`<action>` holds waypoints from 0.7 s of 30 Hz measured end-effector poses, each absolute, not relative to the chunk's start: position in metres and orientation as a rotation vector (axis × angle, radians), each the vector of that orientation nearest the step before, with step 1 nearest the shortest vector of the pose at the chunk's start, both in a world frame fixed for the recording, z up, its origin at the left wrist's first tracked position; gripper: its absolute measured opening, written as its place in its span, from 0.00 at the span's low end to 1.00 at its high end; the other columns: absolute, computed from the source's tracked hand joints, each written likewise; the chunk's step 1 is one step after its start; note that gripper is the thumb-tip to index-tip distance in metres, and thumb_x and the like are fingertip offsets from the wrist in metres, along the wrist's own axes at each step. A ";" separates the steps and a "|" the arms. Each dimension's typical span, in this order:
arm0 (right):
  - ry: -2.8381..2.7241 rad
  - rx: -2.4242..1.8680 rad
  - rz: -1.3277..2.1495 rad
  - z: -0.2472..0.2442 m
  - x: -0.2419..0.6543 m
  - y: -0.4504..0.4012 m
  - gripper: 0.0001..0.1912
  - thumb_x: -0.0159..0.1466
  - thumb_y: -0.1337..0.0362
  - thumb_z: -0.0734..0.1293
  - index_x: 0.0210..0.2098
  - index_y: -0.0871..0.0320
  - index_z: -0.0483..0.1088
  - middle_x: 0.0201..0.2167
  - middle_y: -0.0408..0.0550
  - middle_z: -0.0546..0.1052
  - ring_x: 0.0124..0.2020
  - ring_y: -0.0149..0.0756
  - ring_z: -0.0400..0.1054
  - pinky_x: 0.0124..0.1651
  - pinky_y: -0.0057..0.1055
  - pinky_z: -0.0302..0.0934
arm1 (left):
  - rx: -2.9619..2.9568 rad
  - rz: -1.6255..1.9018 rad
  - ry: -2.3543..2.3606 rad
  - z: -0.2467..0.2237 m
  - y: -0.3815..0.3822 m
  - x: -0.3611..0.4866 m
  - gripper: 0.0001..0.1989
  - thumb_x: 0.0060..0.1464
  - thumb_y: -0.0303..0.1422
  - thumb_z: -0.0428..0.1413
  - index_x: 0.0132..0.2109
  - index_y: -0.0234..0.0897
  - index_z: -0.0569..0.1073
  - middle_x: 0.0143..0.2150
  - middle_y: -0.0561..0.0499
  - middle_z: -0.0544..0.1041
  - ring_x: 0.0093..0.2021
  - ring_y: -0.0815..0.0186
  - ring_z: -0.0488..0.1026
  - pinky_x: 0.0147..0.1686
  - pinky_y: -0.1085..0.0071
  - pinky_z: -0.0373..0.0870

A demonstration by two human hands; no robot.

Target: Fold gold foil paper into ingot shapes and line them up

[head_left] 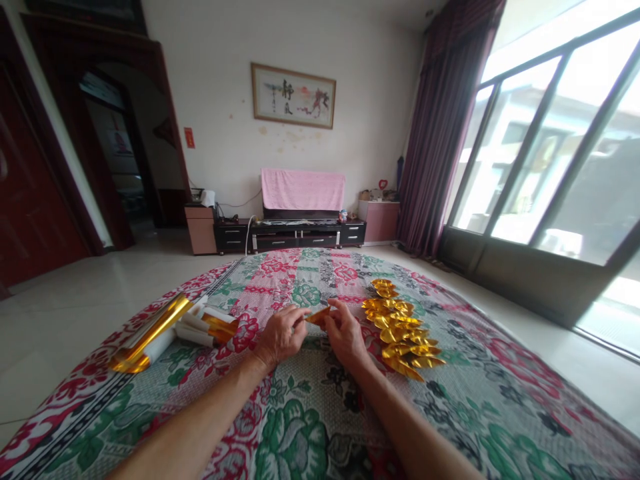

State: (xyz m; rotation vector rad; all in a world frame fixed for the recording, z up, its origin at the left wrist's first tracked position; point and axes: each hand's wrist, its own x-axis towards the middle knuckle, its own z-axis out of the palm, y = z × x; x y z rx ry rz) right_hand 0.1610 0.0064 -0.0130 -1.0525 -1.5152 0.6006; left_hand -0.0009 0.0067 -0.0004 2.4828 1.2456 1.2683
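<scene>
Between my two hands is a small piece of folded gold foil paper (318, 316), held just above the patterned cloth. My left hand (284, 335) pinches its left end between thumb and fingers. On the other side, my right hand (345, 333) grips the right end, its fingers hiding part of the paper. To the right lies a row of folded gold paper pieces (401, 327), overlapping one another. Off to the left are loose sheets of gold paper (155, 333), curled, with white undersides, and more white-backed sheets (207, 323) beside them.
A floral cloth (293, 433) covers the wide surface under my hands. Beyond it stand a low black cabinet (310, 239) and a pink cloth (303, 189) draped over something. A purple curtain (433, 133) and large windows are at the right, a doorway at the left.
</scene>
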 end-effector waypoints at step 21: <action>-1.536 -1.070 0.629 -0.011 0.159 0.006 0.15 0.57 0.66 0.59 0.45 0.57 0.61 0.31 0.44 0.76 0.28 0.31 0.71 0.34 0.27 0.65 | 2.201 1.118 1.194 0.006 0.004 0.004 0.13 0.54 0.36 0.49 0.35 0.34 0.76 0.26 0.52 0.75 0.27 0.70 0.70 0.27 0.76 0.65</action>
